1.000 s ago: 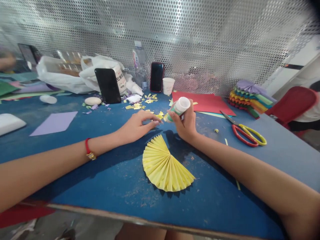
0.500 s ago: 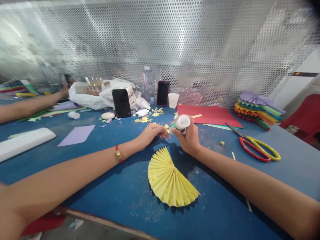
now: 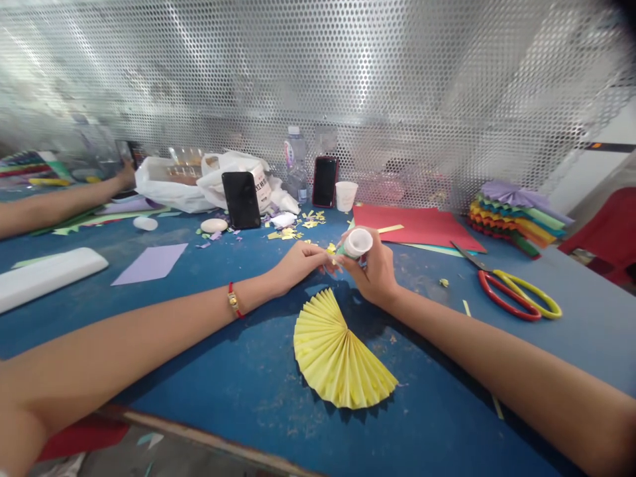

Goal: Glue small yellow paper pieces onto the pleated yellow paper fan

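Observation:
My right hand point(image 3: 375, 271) is wrapped round a green and white glue stick point(image 3: 354, 244), tilted with its white end up. My left hand point(image 3: 298, 264) rests on the blue table point(image 3: 199, 358) just left of the stick, its fingertips pinched at the stick's lower end near small yellow paper scraps point(image 3: 330, 249). What the fingertips hold, if anything, is too small to name. A pleated yellow paper fan point(image 3: 335, 351) lies flat on the table right below both hands. A red bracelet sits on my left wrist.
Red-and-yellow scissors point(image 3: 517, 295) lie to the right, by red paper point(image 3: 417, 225) and a stack of coloured fans point(image 3: 517, 215). Behind are two phones point(image 3: 241, 199), a paper cup point(image 3: 345, 195), a bottle, plastic bags. A lilac sheet point(image 3: 149, 263) lies left. Another person's arm point(image 3: 54, 205) reaches in at far left.
My left hand has closed in on the lower end of the glue stick, and its fingers have come together. The view has tilted and shifted, showing another person's arm at the left.

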Demonstrator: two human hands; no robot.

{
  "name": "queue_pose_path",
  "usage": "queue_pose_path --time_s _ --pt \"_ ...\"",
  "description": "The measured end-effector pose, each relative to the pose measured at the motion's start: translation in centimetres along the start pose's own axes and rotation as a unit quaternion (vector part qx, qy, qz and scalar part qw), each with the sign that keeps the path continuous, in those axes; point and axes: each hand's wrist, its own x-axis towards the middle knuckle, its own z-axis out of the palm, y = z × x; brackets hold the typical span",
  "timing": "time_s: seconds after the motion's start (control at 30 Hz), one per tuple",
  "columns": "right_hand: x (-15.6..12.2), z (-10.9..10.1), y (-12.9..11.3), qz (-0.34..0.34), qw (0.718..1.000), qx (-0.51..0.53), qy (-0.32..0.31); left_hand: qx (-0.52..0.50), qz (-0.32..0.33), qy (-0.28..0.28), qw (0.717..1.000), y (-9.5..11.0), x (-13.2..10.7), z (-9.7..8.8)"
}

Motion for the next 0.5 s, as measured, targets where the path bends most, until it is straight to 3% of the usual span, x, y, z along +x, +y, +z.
queue_pose_path --time_s 0.2,0.37,0.5 --pt "0.0 0.1 0.2 0.015 0.999 -0.031 0.008 0.041 0.021 -0.001 0.999 -0.2 0.0 0.0" --pt "0.2 0.5 0.9 0.114 0.991 -0.009 0.068 0.115 0.072 -0.017 0.991 -0.6 0.1 -0.3" --pt "0.5 0.8 1.5 0.167 0.978 0.009 0.123 0.212 0.151 -0.03 0.965 -0.6 -0.1 -0.9"
